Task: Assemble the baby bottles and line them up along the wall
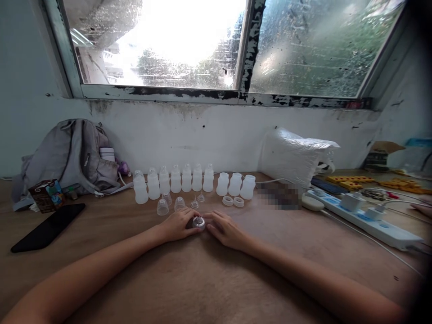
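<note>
Between my hands, low on the wooden table, is a small clear nipple piece with a ring [199, 222]. My left hand [180, 223] has its fingers closed on the left side of it. My right hand [225, 228] is at its right side, fingers bent round and touching or nearly touching it. Just beyond stand clear domed caps [162, 207] and small clear nipples [195, 203]. A row of capped frosted bottles [175, 180] stands behind them. To the right are three uncapped bottles [235, 185], with two white rings [227, 200] lying in front.
A grey backpack [79, 157], a small box [46, 195] and a black phone [49, 227] lie at the left. On the right are a white power strip [391, 231] with cables, a white plastic bag [290, 155], and another person's hand [421, 208] at the edge.
</note>
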`<move>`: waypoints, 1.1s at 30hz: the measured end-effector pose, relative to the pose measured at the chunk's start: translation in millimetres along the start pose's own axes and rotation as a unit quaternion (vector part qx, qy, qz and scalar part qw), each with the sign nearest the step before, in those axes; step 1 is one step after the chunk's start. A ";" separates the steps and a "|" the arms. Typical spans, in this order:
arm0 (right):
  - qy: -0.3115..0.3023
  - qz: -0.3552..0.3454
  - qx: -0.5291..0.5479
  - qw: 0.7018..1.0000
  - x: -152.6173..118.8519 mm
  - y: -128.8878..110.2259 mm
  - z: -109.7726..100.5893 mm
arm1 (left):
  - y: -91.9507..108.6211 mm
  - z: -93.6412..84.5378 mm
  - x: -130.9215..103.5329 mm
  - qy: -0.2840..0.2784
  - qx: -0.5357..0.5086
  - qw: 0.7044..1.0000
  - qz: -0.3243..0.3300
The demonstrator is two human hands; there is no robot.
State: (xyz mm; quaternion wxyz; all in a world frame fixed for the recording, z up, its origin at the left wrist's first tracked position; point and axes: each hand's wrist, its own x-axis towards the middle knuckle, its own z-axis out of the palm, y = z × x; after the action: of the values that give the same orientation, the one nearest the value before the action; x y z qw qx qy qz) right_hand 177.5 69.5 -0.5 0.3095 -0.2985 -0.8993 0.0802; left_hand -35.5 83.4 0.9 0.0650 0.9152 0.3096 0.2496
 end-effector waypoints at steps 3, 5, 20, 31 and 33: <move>-0.052 -0.064 -0.029 0.996 0.8 -5.6 -1.3 | -1.6 1.3 -0.7 0.018 0.003 1.000 -0.001; -0.075 -0.074 -0.049 0.993 1.6 -6.7 -1.3 | -2.5 2.5 -1.1 0.027 0.001 1.000 -0.006; -0.081 -0.074 -0.040 0.993 1.8 -7.5 -0.1 | -2.6 5.3 -4.2 0.070 0.019 0.996 -0.043; 0.006 -0.045 -0.017 0.999 -3.5 0.5 6.3 | 1.1 1.1 -6.4 0.079 -0.035 0.996 0.014; 0.021 -0.032 -0.016 0.999 -2.3 -1.8 7.8 | 1.0 1.7 -6.6 0.085 -0.035 0.996 0.017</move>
State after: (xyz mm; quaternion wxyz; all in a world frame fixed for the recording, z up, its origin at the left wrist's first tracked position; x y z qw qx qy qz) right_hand 173.3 67.0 -7.2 0.3258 -0.2761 -0.9029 0.0493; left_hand -38.6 78.7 -3.0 0.0658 0.8931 0.2893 0.3382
